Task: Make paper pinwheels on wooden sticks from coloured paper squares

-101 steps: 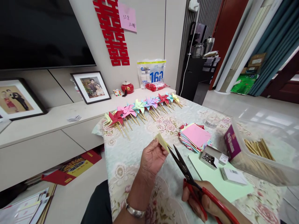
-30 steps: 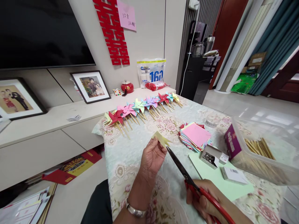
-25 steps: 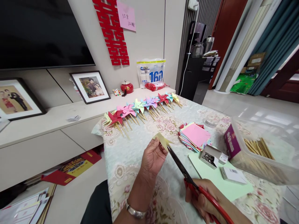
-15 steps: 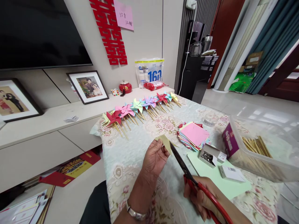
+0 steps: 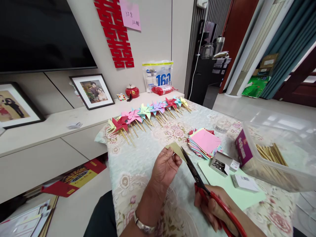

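Observation:
Pinched between the thumb and fingers of my left hand (image 5: 166, 167) is a small piece of yellowish paper (image 5: 175, 149), held above the table. My right hand (image 5: 209, 205) grips red-handled scissors (image 5: 195, 169), whose dark blades point up and left with the tips beside the paper's right edge. To the right of the blades lies a stack of square coloured paper (image 5: 205, 141), pink on top. A row of paper pinwheels (image 5: 145, 112) on thin sticks runs along the table's far edge.
Right of my hands, a light green sheet (image 5: 237, 197) bears an open small box of metal pieces (image 5: 219, 164) and a white box (image 5: 245, 183). A clear plastic bin (image 5: 269, 174) holds several sticks (image 5: 273, 154). A round clear container (image 5: 222, 126) stands behind the paper stack.
The scissors have drawn slightly away from the paper, their tips now at its right edge. The paper has turned a little in my left hand.

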Motion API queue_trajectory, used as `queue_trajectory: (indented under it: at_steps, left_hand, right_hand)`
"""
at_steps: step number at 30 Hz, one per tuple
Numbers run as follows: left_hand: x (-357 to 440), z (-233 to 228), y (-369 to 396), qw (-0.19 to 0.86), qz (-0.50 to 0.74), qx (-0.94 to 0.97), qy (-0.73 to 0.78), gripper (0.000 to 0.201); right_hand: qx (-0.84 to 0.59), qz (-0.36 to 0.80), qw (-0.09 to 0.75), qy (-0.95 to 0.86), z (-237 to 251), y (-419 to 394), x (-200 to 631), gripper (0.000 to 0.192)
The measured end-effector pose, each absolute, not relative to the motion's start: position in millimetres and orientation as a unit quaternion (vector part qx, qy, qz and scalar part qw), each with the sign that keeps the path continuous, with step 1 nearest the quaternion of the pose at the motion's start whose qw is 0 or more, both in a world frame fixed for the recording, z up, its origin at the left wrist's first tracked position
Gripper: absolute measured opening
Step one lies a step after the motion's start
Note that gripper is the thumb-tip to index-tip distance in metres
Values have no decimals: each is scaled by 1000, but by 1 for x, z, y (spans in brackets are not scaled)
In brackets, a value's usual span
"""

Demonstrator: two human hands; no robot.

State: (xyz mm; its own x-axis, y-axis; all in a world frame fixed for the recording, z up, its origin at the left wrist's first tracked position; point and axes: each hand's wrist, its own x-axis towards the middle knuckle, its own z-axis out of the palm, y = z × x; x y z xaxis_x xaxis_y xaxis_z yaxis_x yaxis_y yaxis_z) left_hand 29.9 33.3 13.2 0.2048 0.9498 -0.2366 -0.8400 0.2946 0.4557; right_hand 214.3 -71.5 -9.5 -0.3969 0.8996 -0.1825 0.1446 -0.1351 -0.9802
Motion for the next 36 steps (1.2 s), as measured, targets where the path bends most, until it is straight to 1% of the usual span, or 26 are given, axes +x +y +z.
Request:
queue_trajectory:
  at_steps: [5,10,16,23,33,36]
  left_hand:
    - [30,13,34,771,584,100,232,38]
    - [30,12,34,771,585,103,230,36]
    - [30,11,33,771,585,102,229,36]
    - [29,12,34,772,584,103,229,34]
    - [29,14,34,773,584,99,226,30]
    - [28,15,33,773,584,95,228,30]
  right_hand:
    - [-428,638,314,-557,-18,-69,213,65]
    - [-441,642,319,-540,-31,-68,216,67]
    - [-472,644,300,-522,-42,-67,219,65]
    - [-478,628,312,-528,-37,-69,219,69]
    - [-505,634,284,-512,-39,-67,216,74]
    - [-503,634,291,-511,-32,-68,212,76]
